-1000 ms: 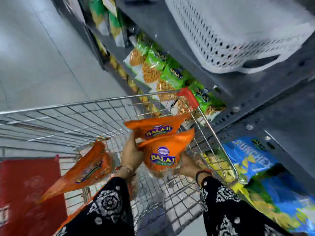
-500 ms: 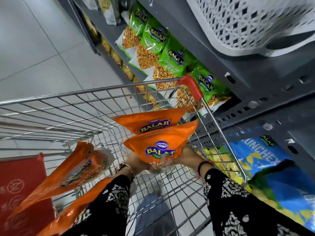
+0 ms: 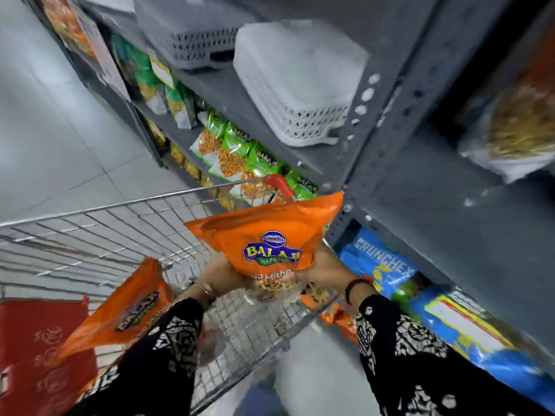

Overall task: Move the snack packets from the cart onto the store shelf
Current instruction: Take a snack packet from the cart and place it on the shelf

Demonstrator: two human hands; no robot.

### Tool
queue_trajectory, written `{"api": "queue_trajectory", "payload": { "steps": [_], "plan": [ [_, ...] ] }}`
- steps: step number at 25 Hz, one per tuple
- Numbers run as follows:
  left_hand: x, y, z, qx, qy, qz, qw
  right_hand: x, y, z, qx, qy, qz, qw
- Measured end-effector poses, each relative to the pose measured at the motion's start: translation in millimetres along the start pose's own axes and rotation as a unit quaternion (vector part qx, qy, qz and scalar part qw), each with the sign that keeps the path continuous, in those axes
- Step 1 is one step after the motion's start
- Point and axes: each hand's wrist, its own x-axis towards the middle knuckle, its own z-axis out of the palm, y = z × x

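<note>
Two orange Balaji snack packets [image 3: 270,235], stacked one on the other, are held above the wire cart [image 3: 126,232]. My left hand [image 3: 222,276] grips their lower left edge and my right hand [image 3: 324,270] grips the lower right. The packets' top corner reaches toward the grey shelf upright [image 3: 387,151]. Another orange packet [image 3: 129,313] leans inside the cart at the left. The grey store shelf [image 3: 450,229] is on the right.
Green Balaji packets [image 3: 255,157] line a shelf beyond the cart's red corner [image 3: 279,184]. White plastic baskets [image 3: 300,85] sit upside down on the shelf above. Blue Crunchex bags [image 3: 381,265] fill the low shelf at right. A red cart flap [image 3: 33,349] is at lower left.
Both hands have lifted the stacked packets higher and to the right, toward the shelf upright. The view has tilted up, showing more of the shelves.
</note>
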Motion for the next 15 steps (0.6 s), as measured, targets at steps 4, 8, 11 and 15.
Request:
{"api": "queue_trajectory", "payload": {
  "steps": [4,8,11,15],
  "plan": [
    [-31.8,77.2,-19.3,-0.120,0.000,0.063,0.991,-79.7,-34.9,-46.7,0.000,0.084,-0.094,0.992],
    [-49.3,167.0,-8.1,-0.178,-0.041,0.155,0.971,-160.7,-51.7,-100.4,0.030,0.181,-0.115,0.976],
    [-41.0,230.0,21.8,-0.180,-0.065,0.213,0.958,-209.2,-47.0,-143.5,0.055,0.278,-0.093,0.955],
    [-5.2,296.9,76.5,-0.185,-0.084,0.240,0.949,-236.8,-34.1,-194.9,0.095,0.410,-0.059,0.905]
  ]
}}
